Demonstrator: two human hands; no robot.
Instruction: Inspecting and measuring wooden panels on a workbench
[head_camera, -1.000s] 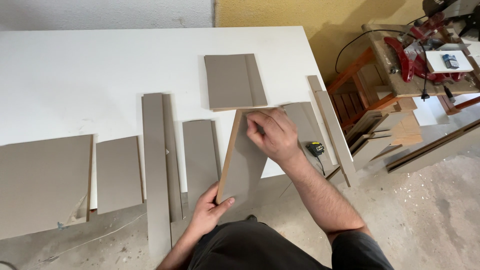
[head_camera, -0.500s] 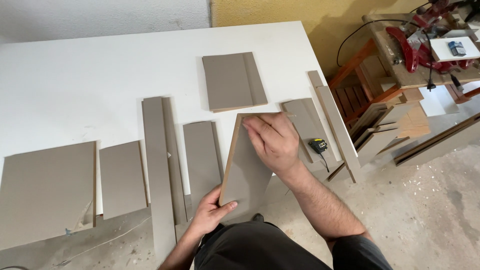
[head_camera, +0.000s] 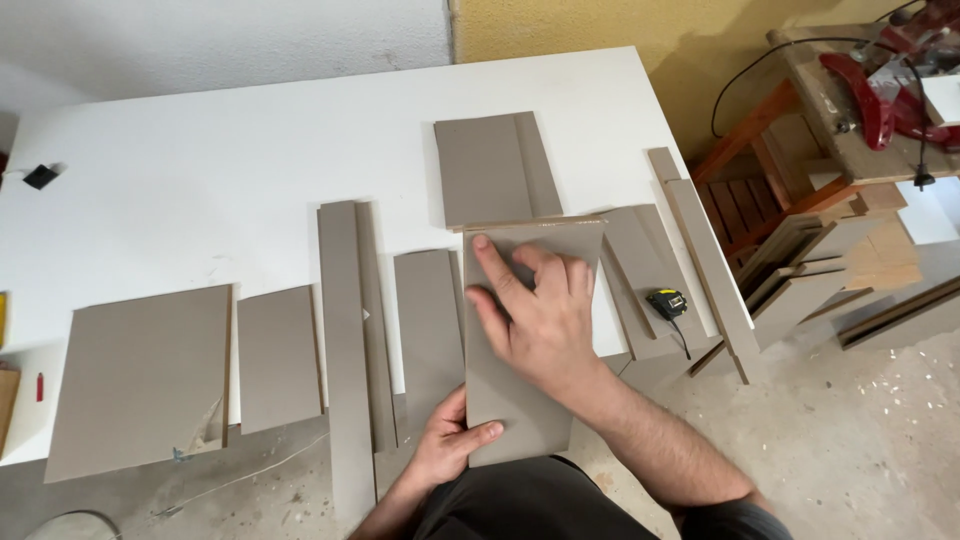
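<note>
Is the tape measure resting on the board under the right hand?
No: the tape measure lies on a separate grey board to the right, apart from the board that the right hand presses flat.

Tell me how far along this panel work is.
Done, by the look of it: grey cut panels lie spread out over the white table, with a tape measure beside them. In hand: the right hand presses flat on one grey panel while the left hand grips its near edge. Left: nothing looks joined yet; every piece lies loose.
</note>
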